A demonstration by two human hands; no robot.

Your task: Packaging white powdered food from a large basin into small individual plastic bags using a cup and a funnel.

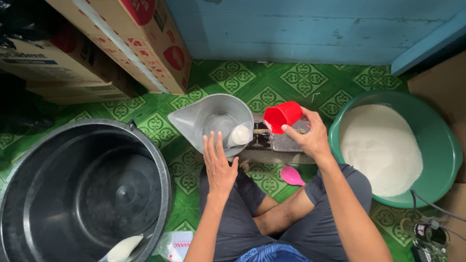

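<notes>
At the left edge of the green tiled floor (291,80) one black bucket (82,191) holds one white bag (124,248). The left hand (218,165), fingers spread flat, rests on one grey scale pan (213,121) holding another white bag (239,135). The right hand (310,138) grips one red cup (282,116), tipped sideways. One green basin (449,155) holds white grain (381,145).

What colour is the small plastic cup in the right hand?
Red; the small plastic cup in the right hand shows clearly in the head view.

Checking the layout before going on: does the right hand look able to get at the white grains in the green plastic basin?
Probably yes. The right hand holds the red plastic cup just left of the green plastic basin, whose white grains lie uncovered, with nothing between.
</notes>
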